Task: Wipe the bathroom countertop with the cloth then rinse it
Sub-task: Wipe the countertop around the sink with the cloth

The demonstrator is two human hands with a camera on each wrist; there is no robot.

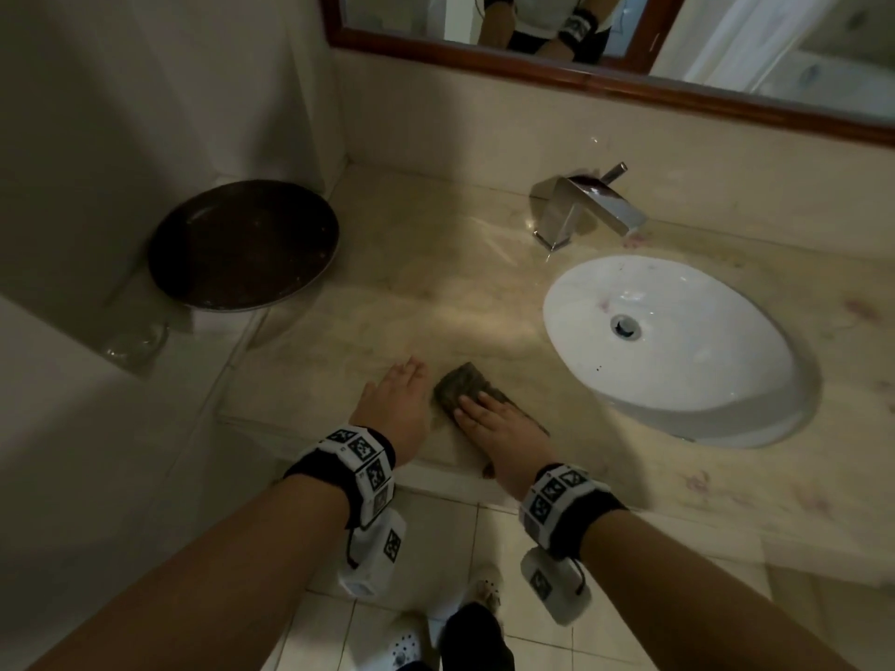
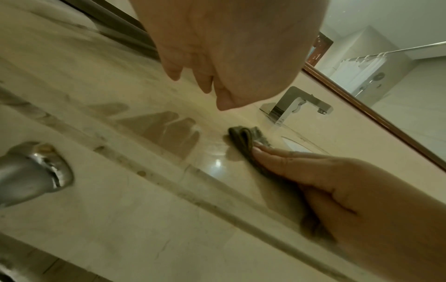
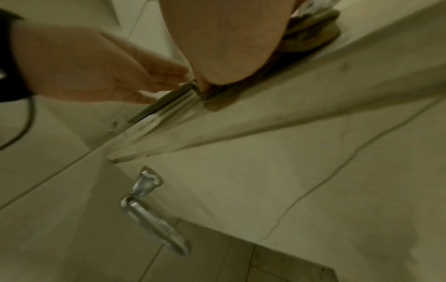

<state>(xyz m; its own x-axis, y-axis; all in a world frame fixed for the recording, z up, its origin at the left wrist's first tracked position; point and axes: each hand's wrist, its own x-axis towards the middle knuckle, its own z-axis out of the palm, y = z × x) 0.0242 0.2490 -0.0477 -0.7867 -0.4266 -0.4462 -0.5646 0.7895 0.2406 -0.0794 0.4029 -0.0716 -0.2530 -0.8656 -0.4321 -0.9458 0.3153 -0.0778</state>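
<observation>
A folded grey-brown cloth [image 1: 460,382] [image 2: 243,136] [image 3: 313,26] lies on the beige marble countertop [image 1: 436,293] near its front edge, left of the white sink [image 1: 678,341]. My right hand [image 1: 499,423] [image 2: 313,171] presses flat on the cloth with straight fingers. A dark end of the cloth hangs over the edge under the thumb. My left hand [image 1: 394,404] [image 2: 229,57] is just left of the cloth, fingers straight and holding nothing. In the left wrist view it sits slightly above its reflection on the glossy stone.
A chrome faucet [image 1: 586,205] [image 2: 296,106] stands behind the sink basin. A dark round pan [image 1: 242,244] sits at the counter's back left corner by the wall. A wood-framed mirror [image 1: 605,84] runs along the back. A metal towel ring [image 3: 149,209] hangs below the counter front.
</observation>
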